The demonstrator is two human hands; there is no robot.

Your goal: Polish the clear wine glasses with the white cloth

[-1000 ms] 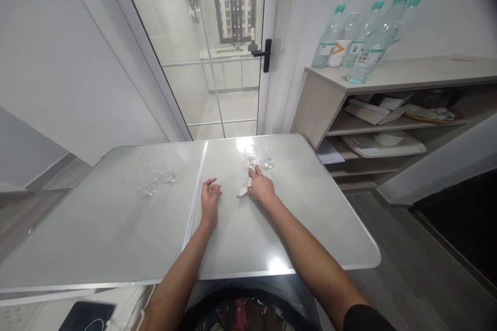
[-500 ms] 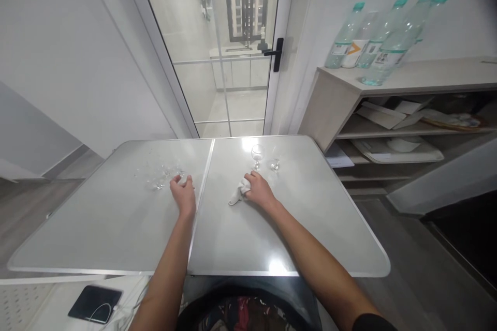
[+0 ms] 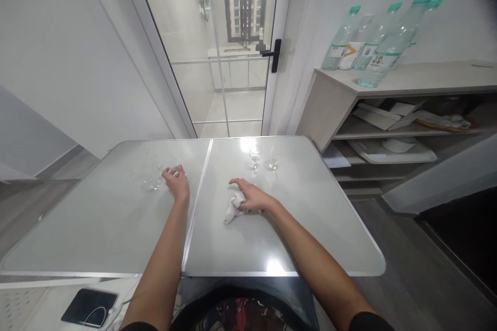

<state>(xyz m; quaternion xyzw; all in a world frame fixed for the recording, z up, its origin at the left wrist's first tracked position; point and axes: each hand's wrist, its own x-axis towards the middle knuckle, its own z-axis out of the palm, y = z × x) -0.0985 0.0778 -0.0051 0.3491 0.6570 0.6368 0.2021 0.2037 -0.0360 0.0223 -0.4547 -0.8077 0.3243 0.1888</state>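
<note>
On the right half of the table [image 3: 128,232], my right hand [image 3: 252,195] holds a crumpled white cloth [image 3: 233,208] under its palm and thumb, its forefinger stretched out to the left. Beyond it stand a clear stemmed glass [image 3: 254,154] and a second small clear glass [image 3: 273,164]. My left hand [image 3: 177,183] is over the left half, fingers curled round what looks like a clear glass, mostly hidden by them. Just left of these fingers sits a group of clear glassware [image 3: 153,185], too faint to tell piece from piece.
A shelf unit [image 3: 388,80] stands at the right, with several plastic bottles [image 3: 382,57] on top and trays and papers inside. Behind the table is a glass door with a black handle [image 3: 276,56]. A dark tablet or phone [image 3: 88,306] with a cable lies at lower left.
My left hand has moved forward and left, and its fingers have closed in among the glassware. My right hand has drawn back slightly with the cloth, and its forefinger has straightened.
</note>
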